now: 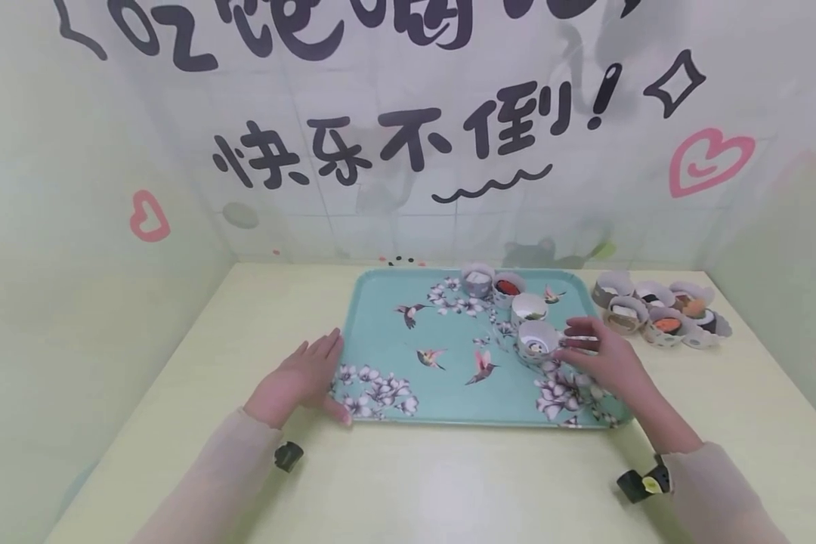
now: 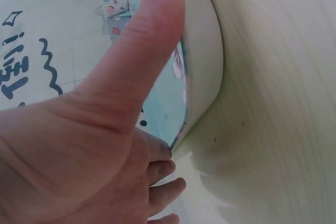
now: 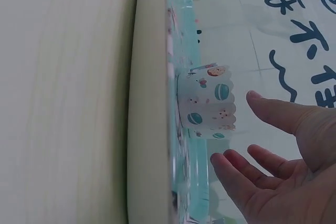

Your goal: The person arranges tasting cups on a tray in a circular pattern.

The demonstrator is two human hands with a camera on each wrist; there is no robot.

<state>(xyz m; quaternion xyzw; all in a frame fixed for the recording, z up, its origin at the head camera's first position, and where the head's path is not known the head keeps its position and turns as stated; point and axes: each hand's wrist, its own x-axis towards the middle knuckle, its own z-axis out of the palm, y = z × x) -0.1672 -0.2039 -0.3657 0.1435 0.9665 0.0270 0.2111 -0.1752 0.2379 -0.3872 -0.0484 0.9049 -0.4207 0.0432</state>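
My left hand rests at the left front corner of a turquoise tray printed with birds and blossoms. Its fingers lie along the left edge, and the thumb reaches over the front rim. On the tray's right half, several scallop-edged paper cups form a slanting line. Nearest to me is a patterned paper cup with a small white and dark piece inside. Beside that cup, my right hand has thumb and fingers spread apart. In the right wrist view, a gap shows between the fingertips and the cup.
Farther back in the line stand a cup with a red-topped piece and one with a white piece. Right of the tray, several more cups cluster, one with an orange-topped sushi piece. A printed wall closes off the table's back.
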